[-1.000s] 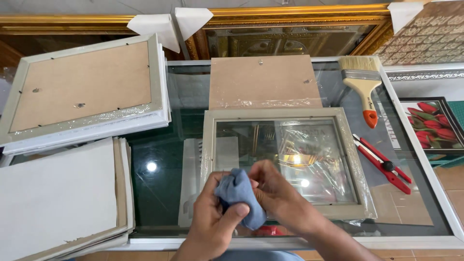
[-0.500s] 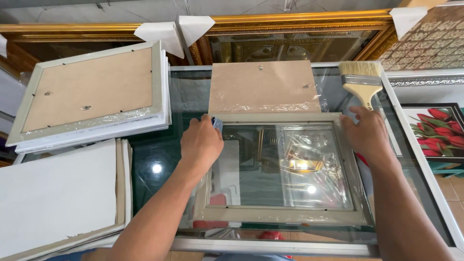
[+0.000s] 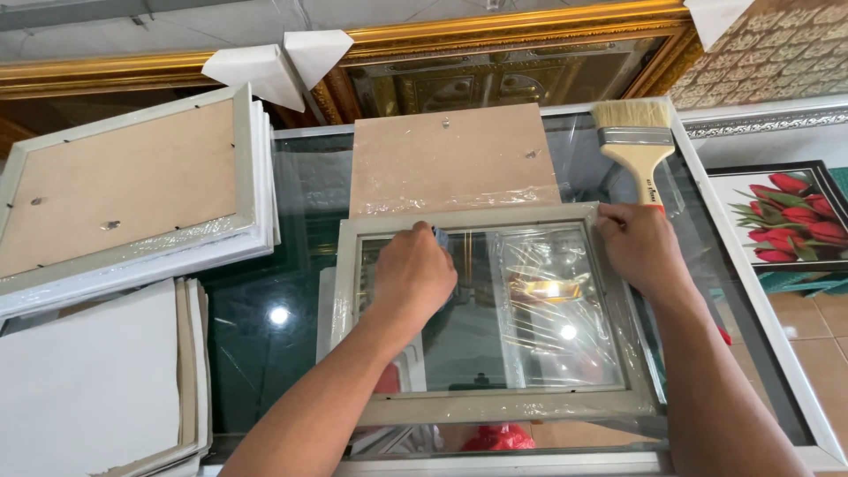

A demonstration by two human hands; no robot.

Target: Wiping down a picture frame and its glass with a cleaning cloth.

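Blue cloth (image 3: 439,237), only a corner showing, bunched under left hand (image 3: 413,276), fingers curled down and closed on it. Pressed on glass pane (image 3: 530,309) of grey picture frame (image 3: 495,408), close to frame's top-left inner corner. Right hand (image 3: 638,247) flat on frame's top-right corner, fingers spread over the rail, pinning, nothing gripped. Frame lying flat on glass table (image 3: 265,353), long axis left to right, roughly square to the body. Left hand clearly nearer the glass; most of the pane lying right of and below that hand, toward the near rail. Clear plastic wrap crinkled over right half of pane, bright reflection in the middle.

Outward from frame: brown backing board (image 3: 450,159) touching frame's far rail, film on its lower edge. Wide paintbrush (image 3: 638,141) just beyond frame's top-right corner, bristles away from body, handle end hidden behind right hand. Left of frame, well apart: stack of white frames (image 3: 132,194) face down, brown backs up, tilted; nearer, below it, pale boards (image 3: 88,380) stacked. Right of frame: tulip print (image 3: 786,212) with dark border, off table edge. Red object (image 3: 495,437) seen through the table below frame's near rail, kind cannot tell. Beyond backing board: large gold frame (image 3: 495,35) leaning, white corner protectors (image 3: 283,62) on it.
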